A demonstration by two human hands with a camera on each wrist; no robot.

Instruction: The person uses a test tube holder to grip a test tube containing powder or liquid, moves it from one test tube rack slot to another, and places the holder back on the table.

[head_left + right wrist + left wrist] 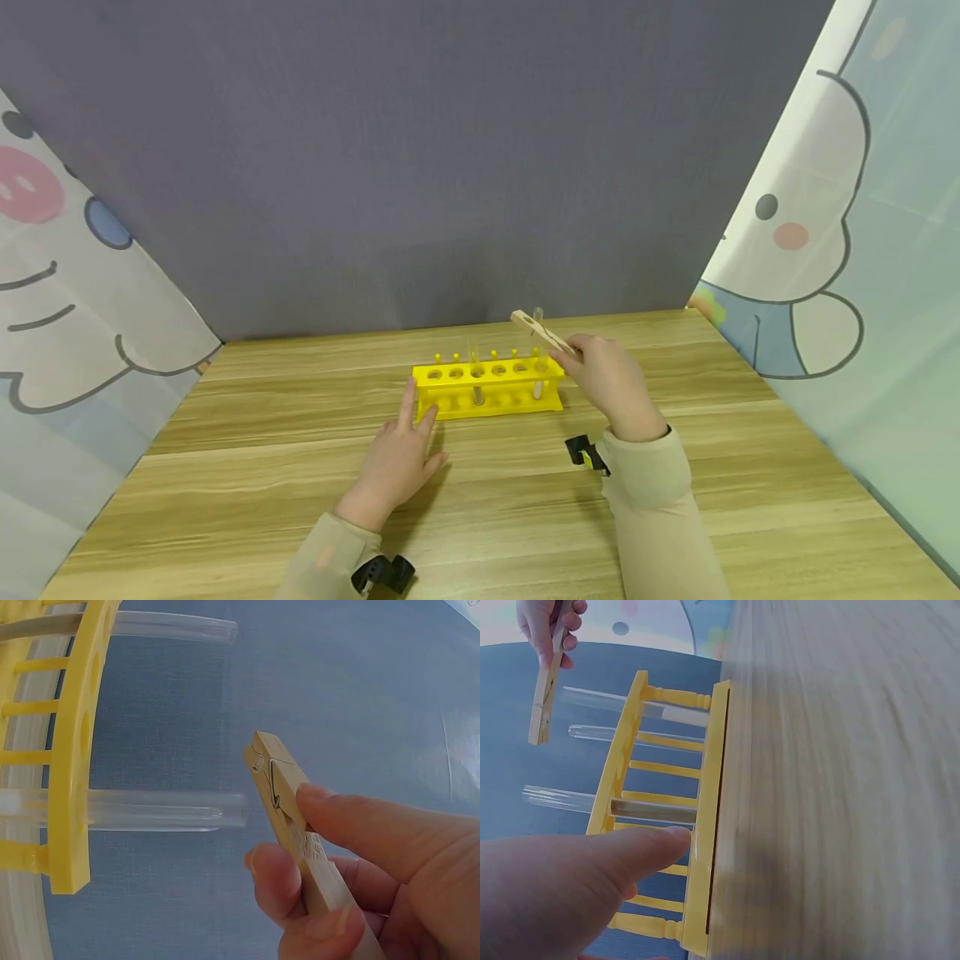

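My left hand (pixel 397 462) reaches to the left end of a yellow test tube rack (pixel 446 385), its extended fingers touching there. In my right hand (pixel 611 383) is a wooden test tube holder (pixel 276 784) with a wire spring, gripped along its handle. The holder's tip is just beyond the mouth of a test tube with white contents (pixel 686 715), in the rack's right end hole. A test tube with brownish contents (pixel 656 811) stands in a hole nearer the middle. Behind the rack's right end rises a clear test tube (pixel 592 733), closed end up.
Yellow pegs (pixel 438 358) line the rack's rear side. The rack stands on a wood-grain table (pixel 510 517), with a dark grey panel (pixel 450 167) along the far edge. Cartoon-printed sheets (pixel 810 208) hang at both sides.
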